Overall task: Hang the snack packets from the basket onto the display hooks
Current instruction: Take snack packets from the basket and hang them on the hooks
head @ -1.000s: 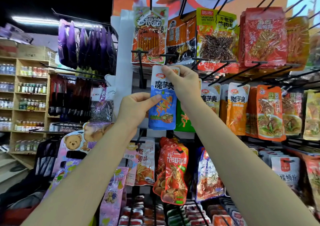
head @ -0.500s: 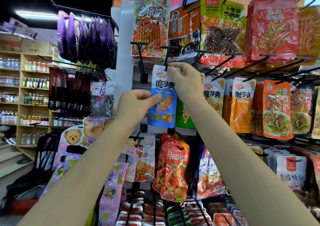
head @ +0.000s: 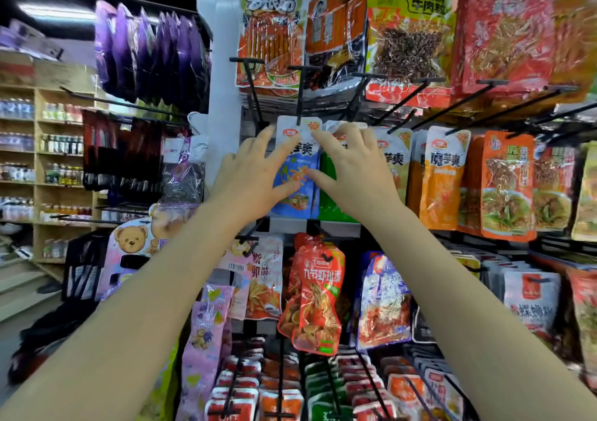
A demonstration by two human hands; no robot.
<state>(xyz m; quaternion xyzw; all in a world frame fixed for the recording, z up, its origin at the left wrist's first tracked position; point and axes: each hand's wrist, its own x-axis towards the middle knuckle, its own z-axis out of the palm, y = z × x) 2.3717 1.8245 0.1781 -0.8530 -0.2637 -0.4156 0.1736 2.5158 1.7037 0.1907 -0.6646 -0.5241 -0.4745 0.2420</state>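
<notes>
Blue packet [head: 295, 175] on black hook [head: 299, 97], label partly hidden. Left hand [head: 248, 175], right hand [head: 352, 168]: both grips spread, fingertips touching it.

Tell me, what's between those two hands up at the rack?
In the head view, a blue snack packet hangs on a black hook between the left hand and right hand.

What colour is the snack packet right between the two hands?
Mostly blue, with a white top: the snack packet shows best in the head view.
</notes>
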